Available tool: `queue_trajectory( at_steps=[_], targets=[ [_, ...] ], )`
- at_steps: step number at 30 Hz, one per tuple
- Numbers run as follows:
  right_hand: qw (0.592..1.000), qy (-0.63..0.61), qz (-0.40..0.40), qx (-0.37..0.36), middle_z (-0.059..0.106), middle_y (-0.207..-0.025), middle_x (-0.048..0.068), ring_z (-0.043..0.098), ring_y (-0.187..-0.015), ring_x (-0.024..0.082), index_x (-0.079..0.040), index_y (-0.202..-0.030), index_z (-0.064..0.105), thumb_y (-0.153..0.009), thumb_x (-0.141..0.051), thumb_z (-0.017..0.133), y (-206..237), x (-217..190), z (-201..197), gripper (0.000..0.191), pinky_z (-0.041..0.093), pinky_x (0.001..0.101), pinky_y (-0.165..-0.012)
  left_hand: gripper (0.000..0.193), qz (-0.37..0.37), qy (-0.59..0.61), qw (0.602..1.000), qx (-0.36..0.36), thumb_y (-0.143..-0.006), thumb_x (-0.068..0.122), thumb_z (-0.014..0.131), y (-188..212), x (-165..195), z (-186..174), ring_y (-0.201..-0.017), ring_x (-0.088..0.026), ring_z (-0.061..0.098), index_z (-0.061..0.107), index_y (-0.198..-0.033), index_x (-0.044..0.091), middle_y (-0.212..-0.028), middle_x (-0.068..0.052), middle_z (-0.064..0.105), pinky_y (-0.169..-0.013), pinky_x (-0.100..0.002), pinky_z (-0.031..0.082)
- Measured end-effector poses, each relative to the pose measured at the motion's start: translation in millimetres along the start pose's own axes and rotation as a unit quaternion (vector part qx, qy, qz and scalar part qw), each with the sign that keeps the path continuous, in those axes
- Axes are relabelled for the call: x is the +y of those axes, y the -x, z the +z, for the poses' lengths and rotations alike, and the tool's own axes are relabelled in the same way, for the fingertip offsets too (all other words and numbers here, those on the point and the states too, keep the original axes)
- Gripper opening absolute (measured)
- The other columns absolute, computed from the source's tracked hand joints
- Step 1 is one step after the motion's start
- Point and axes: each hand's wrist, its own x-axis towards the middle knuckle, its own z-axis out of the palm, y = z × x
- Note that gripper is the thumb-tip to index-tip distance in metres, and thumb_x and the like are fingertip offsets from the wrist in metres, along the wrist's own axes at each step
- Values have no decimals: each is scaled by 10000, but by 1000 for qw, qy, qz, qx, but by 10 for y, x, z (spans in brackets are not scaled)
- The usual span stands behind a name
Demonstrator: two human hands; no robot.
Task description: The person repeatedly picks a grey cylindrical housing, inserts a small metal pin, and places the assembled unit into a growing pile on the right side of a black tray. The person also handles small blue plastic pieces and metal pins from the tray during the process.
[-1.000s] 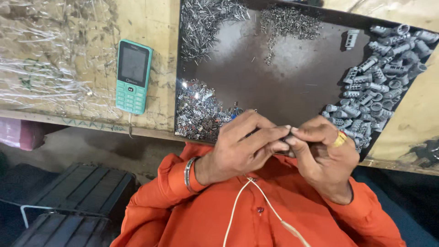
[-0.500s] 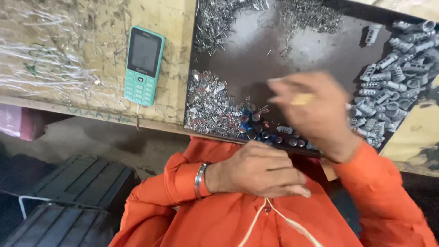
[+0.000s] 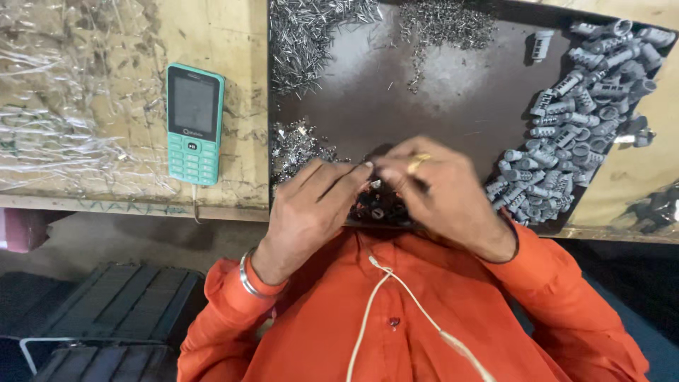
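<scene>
Small metal part (image 3: 375,184) sits pinched btwn fingertips of left hand (image 3: 315,205) & right hand (image 3: 442,189), at near edge of dark tray (image 3: 453,106) on worktop (image 3: 219,42). Too small to tell its axis. Grey plastic plugs (image 3: 573,141) heaped right; teal phone (image 3: 194,122) left.
</scene>
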Motion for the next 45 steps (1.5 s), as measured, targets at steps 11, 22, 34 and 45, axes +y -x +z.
queue_trajectory(
  at_steps=[11, 22, 34, 45],
  targets=[
    [959, 209, -40, 185, 673, -1018, 122, 678, -848, 207, 14, -1085, 694, -1071, 10, 746, 68, 662, -461, 55, 542, 308, -744, 116, -64, 32, 996, 48, -935, 67, 759, 100, 35, 70, -749, -263, 615, 662, -999, 68, -888, -80, 606, -668, -396, 507],
    [978, 150, -70, 128, 698, -1070, 56, 688, -947, 246, -27, -1096, 657, -1020, -30, 723, -292, 216, -377, 101, 518, 367, -831, 85, -100, 105, 989, 41, -932, 12, 609, 60, 77, 0, -658, -277, 580, 663, -990, -19, -849, -124, 585, -600, -384, 475],
    [925, 246, -285, 50, 723, -1115, 105, 679, -1053, 275, -15, -1084, 672, -968, 8, 738, -868, 69, -335, 136, 506, 423, -933, 157, -138, 169, 974, 60, -1070, 38, 526, 142, 33, 73, -676, -223, 559, 609, -938, 15, -826, -95, 556, -606, -366, 452],
    [952, -287, 87, 53, 697, -1076, 127, 683, -939, 118, 77, -1122, 624, -994, 79, 654, 179, 5, 48, 131, 588, 236, -828, 201, -275, 408, 868, 63, -1023, -13, 670, 252, -8, 184, -854, -85, 727, 703, -1217, 25, -1039, -76, 769, -754, -215, 621]
  ],
)
